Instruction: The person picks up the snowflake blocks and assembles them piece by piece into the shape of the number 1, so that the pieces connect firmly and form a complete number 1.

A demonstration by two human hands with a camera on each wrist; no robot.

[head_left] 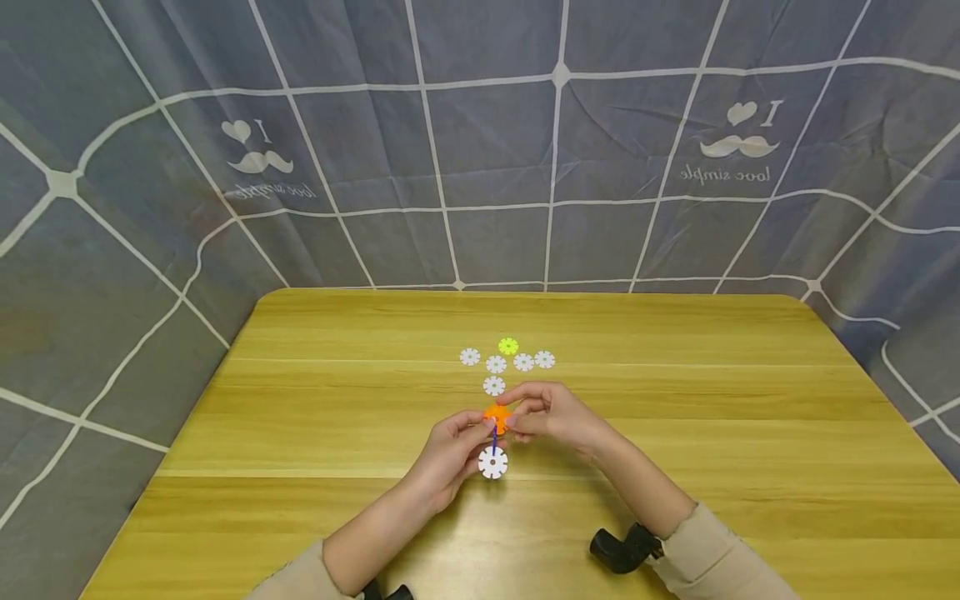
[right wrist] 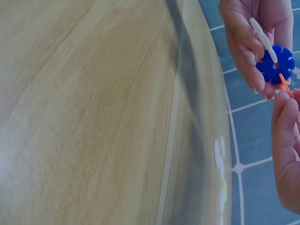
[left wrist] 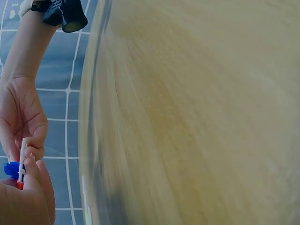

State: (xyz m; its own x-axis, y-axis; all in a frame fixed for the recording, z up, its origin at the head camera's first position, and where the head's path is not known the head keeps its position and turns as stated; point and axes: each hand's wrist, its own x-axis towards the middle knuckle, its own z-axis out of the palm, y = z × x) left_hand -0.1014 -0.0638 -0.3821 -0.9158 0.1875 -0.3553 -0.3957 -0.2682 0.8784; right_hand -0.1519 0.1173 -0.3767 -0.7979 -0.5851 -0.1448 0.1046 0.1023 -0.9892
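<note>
In the head view my left hand [head_left: 452,457] grips a small joined group of notched plastic building discs. A white disc [head_left: 492,462] faces up at its near end, and a blue disc [right wrist: 276,65] stands edge-on to the head view between the white and orange ones. My right hand [head_left: 553,414] pinches the orange disc [head_left: 498,417] at its right edge, while the left fingertips touch its left side. In the right wrist view the orange disc's edge meets a notch of the blue disc; how deep it sits is unclear.
Beyond the hands, several white discs [head_left: 496,364] and one yellow-green disc [head_left: 508,346] lie on the wooden table [head_left: 337,400]. A grey curtain [head_left: 495,150] with white lines hangs behind the table. A black wrist device [head_left: 626,548] is on the right forearm.
</note>
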